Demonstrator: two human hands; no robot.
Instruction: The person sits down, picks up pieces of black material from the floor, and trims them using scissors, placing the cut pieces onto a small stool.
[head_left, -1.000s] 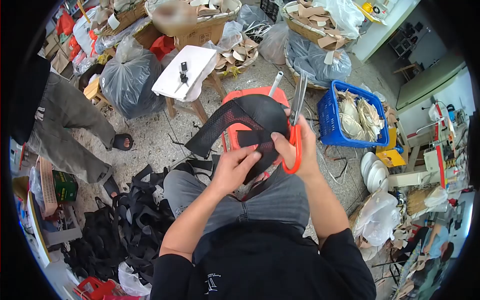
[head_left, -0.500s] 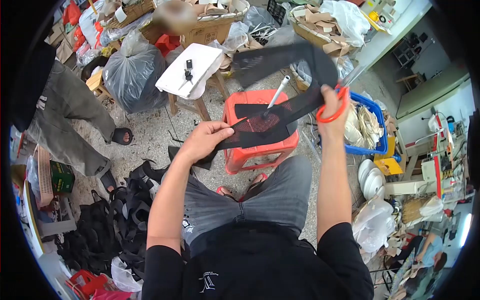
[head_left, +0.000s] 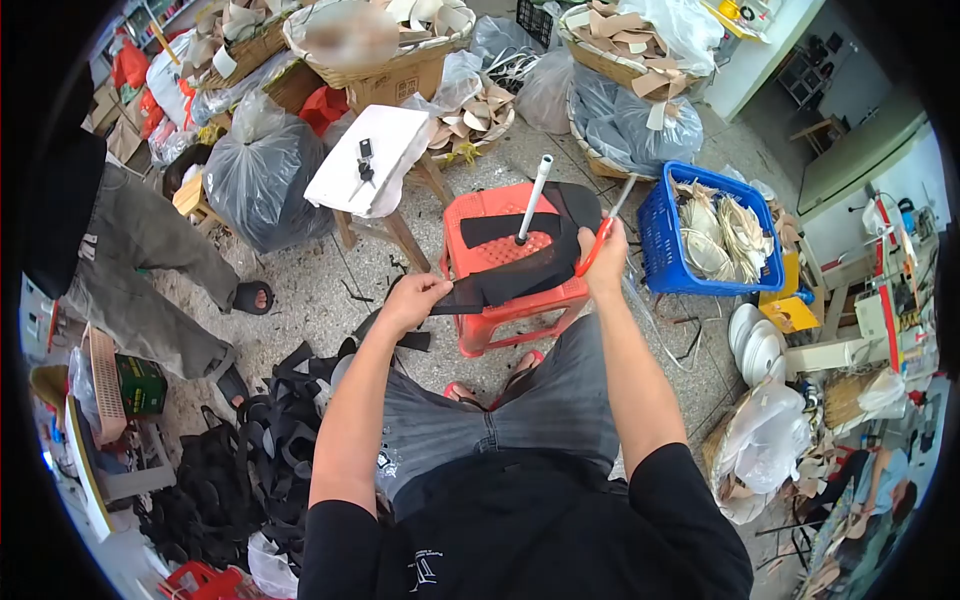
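Observation:
A black curved piece of mesh fabric [head_left: 522, 272] lies over the red plastic stool [head_left: 487, 212], bending around an upright white rod [head_left: 536, 195] that stands up from the seat. At the fabric's near left end, my left hand [head_left: 412, 304] is closed, pinching its edge between thumb and fingers. My right hand [head_left: 607, 265] is wrapped round red-handled scissors [head_left: 593, 248], their blades pointing up and away. It sits beside the fabric's right bend; whether its fingers also grip the fabric I cannot tell.
A white-topped stool [head_left: 372, 150] with keys stands behind. On the right is a blue basket [head_left: 655, 235] of pale pieces. Black scraps [head_left: 235, 460] pile on the floor at left, near a standing person's legs [head_left: 150, 250]. A filled plastic bag [head_left: 262, 185] stands behind them.
The fabric has come down from the air onto the stool, around the rod. My right hand has moved down and left with the scissors; my left hand has shifted slightly right and down.

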